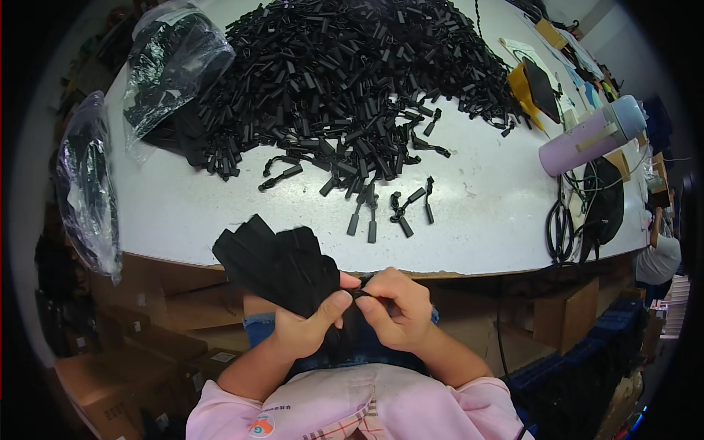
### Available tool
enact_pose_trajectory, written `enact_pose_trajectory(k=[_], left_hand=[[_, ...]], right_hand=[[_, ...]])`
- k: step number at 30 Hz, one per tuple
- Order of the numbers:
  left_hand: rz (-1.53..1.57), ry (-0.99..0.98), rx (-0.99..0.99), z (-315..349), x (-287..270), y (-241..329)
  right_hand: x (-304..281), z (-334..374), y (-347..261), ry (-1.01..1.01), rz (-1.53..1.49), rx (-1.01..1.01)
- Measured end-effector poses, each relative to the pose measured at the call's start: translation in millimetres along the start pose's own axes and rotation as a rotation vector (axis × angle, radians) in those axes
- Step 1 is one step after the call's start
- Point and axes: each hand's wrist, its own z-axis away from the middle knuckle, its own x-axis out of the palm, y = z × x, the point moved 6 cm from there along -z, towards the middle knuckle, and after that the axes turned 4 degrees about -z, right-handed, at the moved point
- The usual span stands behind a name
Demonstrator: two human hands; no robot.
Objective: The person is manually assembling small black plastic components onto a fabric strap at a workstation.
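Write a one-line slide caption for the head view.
Left hand grips a black fabric bundle while right hand pinches a small black part at the white table edge, below a black plastic toggle pile.

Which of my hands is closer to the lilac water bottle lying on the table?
Right. Your right hand is below the table edge, down and to the left of the lilac bottle. Your left hand, gripping a bundle of black pieces, is farther left still.

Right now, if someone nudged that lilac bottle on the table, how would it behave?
The lilac bottle lies on its side, so its round body would probably roll. The cables beside it might stop it. Its smooth surface looks slippery.
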Motion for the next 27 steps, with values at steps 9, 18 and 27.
enact_pose_trajectory(k=[9,18,27], left_hand=[[-0.026,0.129,0.025,-0.7,-6.9,-2.1],[0.079,0.018,-0.187,-1.9,-2.5,-13.8],[0.268,0.03,-0.06,-1.3,-4.4,-10.7]], right_hand=[[15.4,-5.6,4.9,-0.497,-0.113,0.211],[9.4,-29.1,-29.1,-0.073,0.402,-0.291],[4.4,-12.3,-1.9,-0.095,-0.283,0.194]])
